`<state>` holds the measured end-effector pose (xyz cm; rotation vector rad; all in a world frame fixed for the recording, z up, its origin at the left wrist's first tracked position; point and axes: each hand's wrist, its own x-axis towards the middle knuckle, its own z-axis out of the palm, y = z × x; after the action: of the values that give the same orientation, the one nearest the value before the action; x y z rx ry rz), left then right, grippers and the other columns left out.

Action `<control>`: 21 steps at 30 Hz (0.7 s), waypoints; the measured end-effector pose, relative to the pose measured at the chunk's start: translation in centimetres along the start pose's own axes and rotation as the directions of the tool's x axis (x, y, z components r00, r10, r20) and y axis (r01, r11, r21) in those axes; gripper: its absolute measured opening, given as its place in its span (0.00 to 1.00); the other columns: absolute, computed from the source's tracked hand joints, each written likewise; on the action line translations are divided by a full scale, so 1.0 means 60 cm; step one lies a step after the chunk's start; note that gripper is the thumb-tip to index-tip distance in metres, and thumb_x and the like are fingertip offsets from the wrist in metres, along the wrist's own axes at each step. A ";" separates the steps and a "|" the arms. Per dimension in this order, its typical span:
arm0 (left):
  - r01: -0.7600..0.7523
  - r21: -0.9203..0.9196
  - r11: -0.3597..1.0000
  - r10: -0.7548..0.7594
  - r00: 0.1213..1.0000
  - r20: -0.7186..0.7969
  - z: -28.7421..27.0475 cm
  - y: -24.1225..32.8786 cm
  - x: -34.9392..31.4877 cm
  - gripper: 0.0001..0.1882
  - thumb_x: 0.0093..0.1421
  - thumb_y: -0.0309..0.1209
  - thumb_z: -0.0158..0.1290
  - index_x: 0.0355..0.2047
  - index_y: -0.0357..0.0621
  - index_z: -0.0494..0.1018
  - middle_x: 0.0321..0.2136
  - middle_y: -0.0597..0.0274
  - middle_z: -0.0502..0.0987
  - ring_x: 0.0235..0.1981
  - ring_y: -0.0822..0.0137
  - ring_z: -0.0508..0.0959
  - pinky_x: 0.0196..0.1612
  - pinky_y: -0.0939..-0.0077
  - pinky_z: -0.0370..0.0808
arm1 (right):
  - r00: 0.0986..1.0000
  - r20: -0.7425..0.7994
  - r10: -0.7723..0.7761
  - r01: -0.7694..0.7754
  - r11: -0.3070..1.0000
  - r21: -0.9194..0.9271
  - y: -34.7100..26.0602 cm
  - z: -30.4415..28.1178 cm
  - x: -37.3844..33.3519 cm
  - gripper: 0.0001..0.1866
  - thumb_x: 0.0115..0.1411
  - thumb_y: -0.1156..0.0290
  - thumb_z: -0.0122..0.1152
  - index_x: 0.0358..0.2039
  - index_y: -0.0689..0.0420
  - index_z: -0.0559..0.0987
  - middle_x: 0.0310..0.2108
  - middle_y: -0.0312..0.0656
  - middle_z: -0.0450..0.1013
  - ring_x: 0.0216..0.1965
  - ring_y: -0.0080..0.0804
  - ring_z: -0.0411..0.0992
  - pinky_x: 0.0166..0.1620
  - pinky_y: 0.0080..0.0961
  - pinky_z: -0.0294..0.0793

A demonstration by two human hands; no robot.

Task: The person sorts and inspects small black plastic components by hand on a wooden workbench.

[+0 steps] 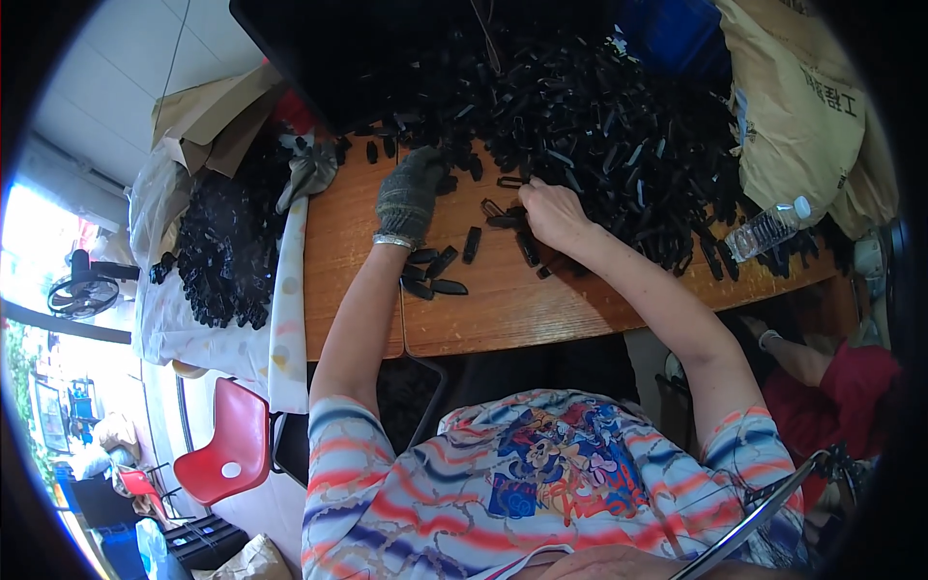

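Note:
My left hand, in a dark grey knitted glove, is at the pile's near edge with its fingers curled in. Black pieces lie against its fingertips, and what it grips is hidden. My bare right hand pinches a thin black oblong frame just above the wooden table. Below that hand lie another black loop-shaped piece and a narrow black piece. Several small black plastic pieces are grouped on the wood near my left wrist.
A large heap of black plastic parts covers the table's far side. More black parts lie on a cloth at left. A clear bottle lies at right beside a brown paper sack. A red chair stands at lower left. Another person's arm shows at right.

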<state>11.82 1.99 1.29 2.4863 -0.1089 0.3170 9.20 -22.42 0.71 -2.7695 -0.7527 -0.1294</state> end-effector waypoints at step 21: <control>0.050 -0.446 0.894 -0.178 0.952 -0.249 -0.025 -0.029 -0.030 0.11 0.54 0.27 0.62 0.38 0.42 0.80 0.36 0.54 0.82 0.38 0.60 0.81 0.43 0.69 0.77 | 0.982 -0.155 0.113 0.018 0.750 0.661 -0.047 -0.028 0.013 0.09 0.57 0.72 0.64 0.33 0.62 0.74 0.32 0.45 0.73 0.33 0.41 0.74 0.38 0.34 0.73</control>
<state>10.06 4.30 0.98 1.9697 0.0810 0.5336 8.42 -20.19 3.07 -2.0545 -0.5370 -0.0855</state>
